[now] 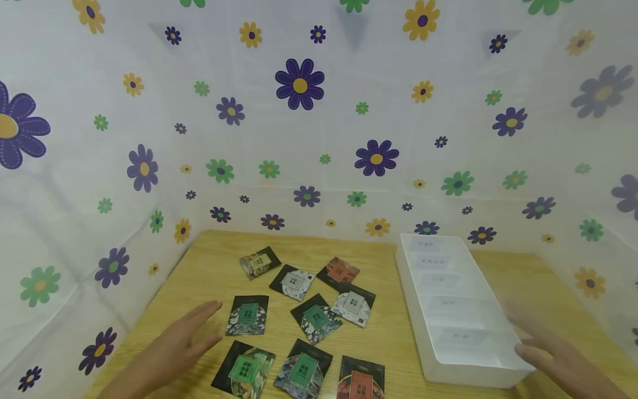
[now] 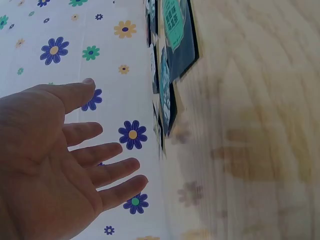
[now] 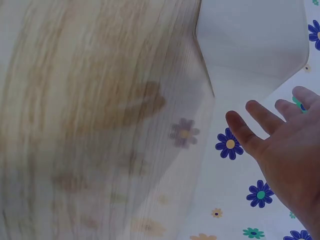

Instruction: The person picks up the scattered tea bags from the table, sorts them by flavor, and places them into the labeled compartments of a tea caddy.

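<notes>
My left hand (image 1: pixel 174 349) is held with its fingers spread, left of several flat square packets and nearest to a dark packet with a green label (image 1: pixel 247 315). In the left wrist view the palm (image 2: pixel 45 160) shows with nothing in it. My right hand (image 1: pixel 560 352) hovers at the right side of a long white divided box (image 1: pixel 473 374), fingers extended and holding nothing. The right wrist view shows that hand (image 3: pixel 287 150) close to the box's outer wall (image 3: pixel 252 37). The box's compartments carry small printed labels.
On the wooden table (image 1: pixel 194 288) the packets lie in loose rows, with red labels (image 1: pixel 361 385), pale labels (image 1: pixel 354 303), green labels (image 1: pixel 305 370) and a yellowish one (image 1: pixel 260 262). A white flower-patterned sheet (image 1: pixel 279 133) hangs behind and at both sides.
</notes>
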The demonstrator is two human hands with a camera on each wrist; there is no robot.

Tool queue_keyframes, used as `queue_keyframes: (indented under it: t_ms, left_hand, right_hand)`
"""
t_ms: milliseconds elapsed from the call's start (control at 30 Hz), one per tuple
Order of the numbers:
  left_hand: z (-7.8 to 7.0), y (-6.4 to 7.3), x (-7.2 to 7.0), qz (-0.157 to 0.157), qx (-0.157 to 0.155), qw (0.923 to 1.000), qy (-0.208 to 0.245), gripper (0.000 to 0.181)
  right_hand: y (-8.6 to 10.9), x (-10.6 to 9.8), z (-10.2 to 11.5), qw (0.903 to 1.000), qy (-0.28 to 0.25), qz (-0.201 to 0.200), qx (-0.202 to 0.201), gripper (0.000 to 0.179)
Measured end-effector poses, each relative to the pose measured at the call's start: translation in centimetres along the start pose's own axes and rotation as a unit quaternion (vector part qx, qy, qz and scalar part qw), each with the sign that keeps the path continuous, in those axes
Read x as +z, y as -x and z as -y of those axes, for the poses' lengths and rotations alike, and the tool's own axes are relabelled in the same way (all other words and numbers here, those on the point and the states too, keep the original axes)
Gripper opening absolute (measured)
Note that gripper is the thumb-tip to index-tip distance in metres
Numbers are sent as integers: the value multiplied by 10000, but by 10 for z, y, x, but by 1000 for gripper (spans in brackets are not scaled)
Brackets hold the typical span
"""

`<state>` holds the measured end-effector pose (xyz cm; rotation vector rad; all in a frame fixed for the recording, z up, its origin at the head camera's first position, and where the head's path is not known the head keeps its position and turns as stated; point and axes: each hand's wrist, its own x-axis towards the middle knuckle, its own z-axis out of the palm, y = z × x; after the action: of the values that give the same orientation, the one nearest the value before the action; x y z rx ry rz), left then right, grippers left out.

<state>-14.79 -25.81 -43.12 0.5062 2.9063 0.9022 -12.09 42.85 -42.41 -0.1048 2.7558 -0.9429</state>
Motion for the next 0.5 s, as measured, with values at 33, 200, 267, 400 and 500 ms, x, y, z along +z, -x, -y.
queue_keyframes:
  t_ms: [33,200,267,400,500]
  left_hand:
    - [-1,-1,1,41,32,10000,16,67]
    - [-3,-6,7,203,19,9998,38,66]
    - [-2,-11,9,229,16,9997,-19,65]
    - [1,-24,14,317,67,9992,-233,64]
    - [3,-36,16,398,112,9984,-396,65]
  right_hand:
    - [0,0,0,10000,-55,55,29,75]
    - [-1,2,2,9995,50,201,241,77]
    - [-1,6,2,9997,251,4,0,75]
    - [0,15,-4,9899,706,-646,-1045,78]
    - [-1,20,-8,9880,759,-753,-1115,80]
